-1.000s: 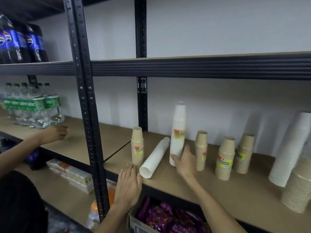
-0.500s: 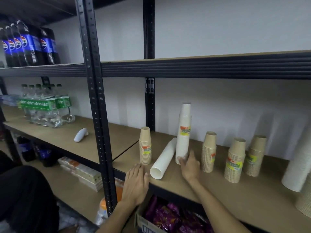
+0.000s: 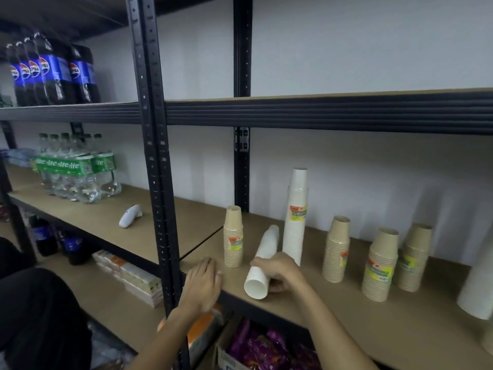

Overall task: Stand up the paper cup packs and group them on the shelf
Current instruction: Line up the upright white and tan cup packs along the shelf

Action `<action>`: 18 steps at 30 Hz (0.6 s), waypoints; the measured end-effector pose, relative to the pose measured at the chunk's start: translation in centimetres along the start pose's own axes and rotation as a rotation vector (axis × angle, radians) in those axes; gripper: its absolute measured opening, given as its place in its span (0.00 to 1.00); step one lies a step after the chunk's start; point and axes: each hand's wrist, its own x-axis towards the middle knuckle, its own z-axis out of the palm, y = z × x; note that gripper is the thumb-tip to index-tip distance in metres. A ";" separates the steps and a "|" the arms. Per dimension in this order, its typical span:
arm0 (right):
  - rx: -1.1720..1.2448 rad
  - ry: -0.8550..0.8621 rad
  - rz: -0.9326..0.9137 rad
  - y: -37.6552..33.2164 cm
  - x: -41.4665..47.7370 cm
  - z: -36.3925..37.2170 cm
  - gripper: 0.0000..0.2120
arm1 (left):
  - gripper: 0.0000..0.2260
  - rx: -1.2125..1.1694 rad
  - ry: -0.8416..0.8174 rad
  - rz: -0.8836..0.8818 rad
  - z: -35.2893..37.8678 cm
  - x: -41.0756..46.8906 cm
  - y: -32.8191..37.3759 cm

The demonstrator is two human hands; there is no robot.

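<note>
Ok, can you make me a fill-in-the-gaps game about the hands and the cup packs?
The right hand grips the lying pack, whose colour is ___.
The left hand holds ___.
The short pack nearest the left hand is coloured ___.
Missing words: white, nothing, brown.

Lying white pack [image 3: 264, 247]: on its side on the shelf [image 3: 346, 324], open mouth toward the front edge. Tall white pack [image 3: 294, 222]: upright, just behind. Left brown pack [image 3: 233, 241] and three right brown packs [image 3: 380, 265]: upright, labelled, spaced apart.
</note>
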 end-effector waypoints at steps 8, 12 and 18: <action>-0.109 0.296 -0.425 -1.3 1.6 0.3 0.19 | 0.37 -0.014 0.034 0.029 0.1 -0.2 -0.1; -0.020 0.307 -0.479 0.3 3.8 2.6 0.18 | 0.39 -0.015 0.047 0.037 0.3 -0.1 -0.3; 0.104 0.349 -0.488 0.8 5.3 3.7 0.25 | 0.26 -0.020 0.035 0.043 0.4 0.0 -0.3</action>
